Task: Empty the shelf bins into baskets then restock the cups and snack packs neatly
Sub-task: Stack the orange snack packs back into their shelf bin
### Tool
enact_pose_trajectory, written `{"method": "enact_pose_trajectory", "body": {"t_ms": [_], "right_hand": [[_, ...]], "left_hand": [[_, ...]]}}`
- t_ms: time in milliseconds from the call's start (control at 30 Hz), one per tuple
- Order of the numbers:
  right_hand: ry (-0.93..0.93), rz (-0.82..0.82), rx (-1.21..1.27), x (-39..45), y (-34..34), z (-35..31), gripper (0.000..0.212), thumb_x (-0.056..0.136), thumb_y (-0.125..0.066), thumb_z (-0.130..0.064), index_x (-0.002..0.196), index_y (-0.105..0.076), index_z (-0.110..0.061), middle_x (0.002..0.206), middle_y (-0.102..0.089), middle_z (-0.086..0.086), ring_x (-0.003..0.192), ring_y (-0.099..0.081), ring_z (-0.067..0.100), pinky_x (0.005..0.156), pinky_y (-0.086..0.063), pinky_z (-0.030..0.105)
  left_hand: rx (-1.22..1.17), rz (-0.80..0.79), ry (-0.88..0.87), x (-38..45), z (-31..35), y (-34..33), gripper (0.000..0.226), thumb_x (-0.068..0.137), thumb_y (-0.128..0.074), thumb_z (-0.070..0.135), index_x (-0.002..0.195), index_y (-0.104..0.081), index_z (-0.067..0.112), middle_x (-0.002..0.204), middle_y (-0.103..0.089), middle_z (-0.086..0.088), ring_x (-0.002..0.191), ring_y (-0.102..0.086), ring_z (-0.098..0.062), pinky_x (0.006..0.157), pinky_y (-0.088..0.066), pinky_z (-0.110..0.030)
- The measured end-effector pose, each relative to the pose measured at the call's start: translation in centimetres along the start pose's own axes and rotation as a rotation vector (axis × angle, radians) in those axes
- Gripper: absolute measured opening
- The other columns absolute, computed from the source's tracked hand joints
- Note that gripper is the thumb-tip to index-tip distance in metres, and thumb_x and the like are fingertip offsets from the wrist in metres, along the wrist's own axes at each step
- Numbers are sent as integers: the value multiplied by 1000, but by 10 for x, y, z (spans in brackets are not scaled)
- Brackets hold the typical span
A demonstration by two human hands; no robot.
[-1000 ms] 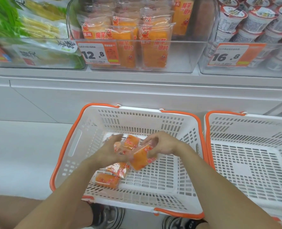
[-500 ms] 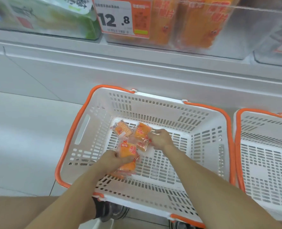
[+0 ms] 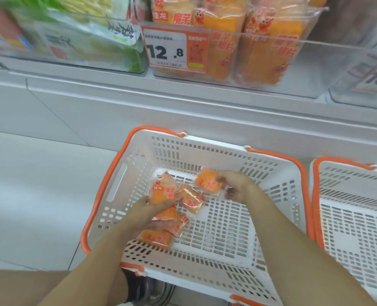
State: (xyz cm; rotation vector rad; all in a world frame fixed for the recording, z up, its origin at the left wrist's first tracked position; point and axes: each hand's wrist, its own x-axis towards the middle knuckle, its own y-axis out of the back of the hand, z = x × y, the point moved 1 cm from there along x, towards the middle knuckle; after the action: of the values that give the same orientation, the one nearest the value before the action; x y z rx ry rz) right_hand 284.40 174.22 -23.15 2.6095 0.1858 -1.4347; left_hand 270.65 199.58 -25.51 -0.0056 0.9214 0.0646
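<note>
Holding stock, item by item:

Orange snack packs, small, in the white basket with orange rim (image 3: 139,164). Five in view. One upright pack (image 3: 163,191) is pinched at its lower edge by the left hand (image 3: 149,209), thumb over the front. One pack (image 3: 208,181) at the far end is pinched by its right edge in the right hand (image 3: 236,188), fingers curled round it. Three lie loose on the slatted floor: a tilted pack (image 3: 190,199) between the hands, one (image 3: 172,220) partly under the left hand, and one (image 3: 156,237) nearest the near wall.

Handling, judged: light, flat film pouches, soft and crinkly at the seams, a firmer slab inside. Glossy film is likely slippery, so a seam or corner pinch, or a flat grip across both faces, suits best. Contents may snap or crumble if squeezed or dropped hard.

Remaining stock: the clear shelf bin (image 3: 315,69) above, with the 12.8 price tag (image 3: 174,50), holds larger orange bags (image 3: 269,49) standing upright. A second basket (image 3: 348,173) sits just beside on the right; no goods show in its visible part.

Neighbouring bin, left: green-and-white bags (image 3: 88,40), blurred.
</note>
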Motion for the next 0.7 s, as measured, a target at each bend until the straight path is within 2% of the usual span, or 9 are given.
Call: {"method": "enact_pose_trajectory", "body": {"t_ms": [100, 167, 233, 333, 400, 467, 533, 600, 700], "right_hand": [[116, -56, -138, -33, 24, -22, 23, 80, -69, -3, 102, -77, -4, 69, -63, 5, 57, -52, 14, 64, -44, 32], [203, -168, -206, -63, 34, -35, 21, 82, -67, -1, 99, -77, -9, 76, -66, 4, 65, -56, 15, 74, -52, 35], [304, -241, -267, -94, 44, -46, 27, 84, -66, 4, 105, -74, -11, 86, -70, 4, 72, -62, 16, 80, -58, 34], [473, -188, -361, -142, 64, -69, 41, 82, -67, 10, 114, -67, -14, 65, -65, -7, 58, -60, 9, 62, -51, 25], [565, -140, -494, -171, 77, -89, 47, 79, -71, 8, 119, -65, -16, 52, -59, -16, 50, -55, 4, 61, -45, 25], [617, -154, -635, -197, 85, -110, 52, 76, -78, 3, 121, -64, -17, 53, -60, -17, 52, -56, 5, 64, -45, 27], [627, -200, -749, -218, 88, -125, 59, 75, -81, 1, 126, -58, -17, 55, -58, -13, 55, -54, 10, 62, -44, 28], [633, -224, -796, -235, 87, -135, 61, 78, -80, 2, 129, -52, -14, 58, -59, -5, 53, -54, 13, 58, -45, 24], [728, -118, -801, -252, 91, -145, 56, 77, -85, -9, 125, -57, -16, 77, -64, 3, 61, -60, 12, 60, -49, 23]], "left_hand": [[24, -51, -55, -18, 17, -14, 100, 58, -90, 61, 139, -51, 16, 126, -68, -5, 109, -69, -27, 81, -61, -46], [42, -87, -110, -31, 27, -24, 86, 64, -86, 60, 131, -59, 14, 117, -73, -5, 106, -71, -25, 89, -58, -47], [55, -75, -169, -44, 38, -34, 92, 63, -81, 70, 132, -58, 15, 119, -72, -5, 108, -69, -26, 85, -58, -42], [16, -109, -234, -64, 61, -56, 80, 74, -67, 73, 126, -62, 12, 113, -73, -13, 102, -70, -36, 74, -57, -44], [-4, -113, -273, -77, 78, -68, 77, 78, -58, 71, 124, -63, 10, 114, -72, -15, 108, -67, -38, 86, -54, -50], [-20, -161, -325, -93, 96, -81, 84, 74, -58, 77, 125, -64, 10, 118, -71, -11, 110, -67, -36, 97, -51, -53], [-44, -202, -366, -109, 114, -94, 83, 73, -57, 76, 125, -63, 10, 115, -73, -5, 100, -72, -31, 88, -55, -48], [-20, -257, -430, -124, 131, -108, 80, 74, -53, 70, 124, -62, 8, 105, -75, -6, 83, -74, -22, 66, -57, -36], [20, -306, -536, -142, 152, -123, 92, 70, -59, 79, 124, -61, 5, 104, -74, -10, 79, -71, -23, 53, -50, -31]]}}
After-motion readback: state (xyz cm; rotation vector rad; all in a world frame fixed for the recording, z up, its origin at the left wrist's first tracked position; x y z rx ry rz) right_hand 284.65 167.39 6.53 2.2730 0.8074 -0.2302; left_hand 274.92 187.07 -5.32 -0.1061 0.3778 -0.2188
